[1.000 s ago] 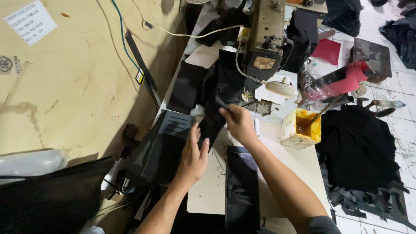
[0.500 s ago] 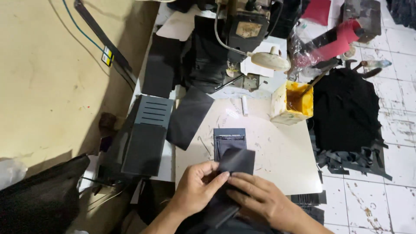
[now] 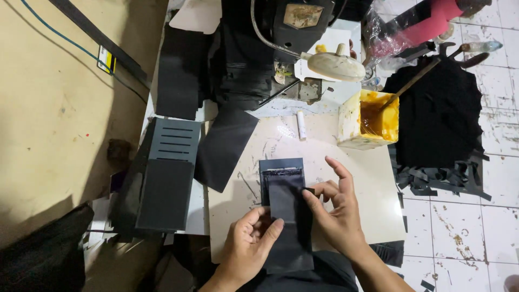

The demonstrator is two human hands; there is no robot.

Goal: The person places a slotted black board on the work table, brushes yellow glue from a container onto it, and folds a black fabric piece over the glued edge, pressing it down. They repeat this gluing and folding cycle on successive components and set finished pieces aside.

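Seen from above: both hands press a long black strip [image 3: 289, 216] flat onto a dark rectangular panel [image 3: 281, 168] on the pale bench [image 3: 357, 178]. The left hand [image 3: 250, 243] pinches the strip's lower left edge; the right hand [image 3: 336, 208] lies open, fingertips on its right edge. It looks like an aligning step — next comes careful squaring of edges. Beyond stand a yellow glue tub [image 3: 373, 118] and a sewing machine [image 3: 303, 27] — black offcuts [image 3: 438, 176] lie on the tiled floor [image 3: 465, 232].

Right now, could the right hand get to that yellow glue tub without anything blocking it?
Probably yes. The right hand rests on the black piece, and bare tabletop lies between it and the glue tub, with only the stick leaning out of the tub.
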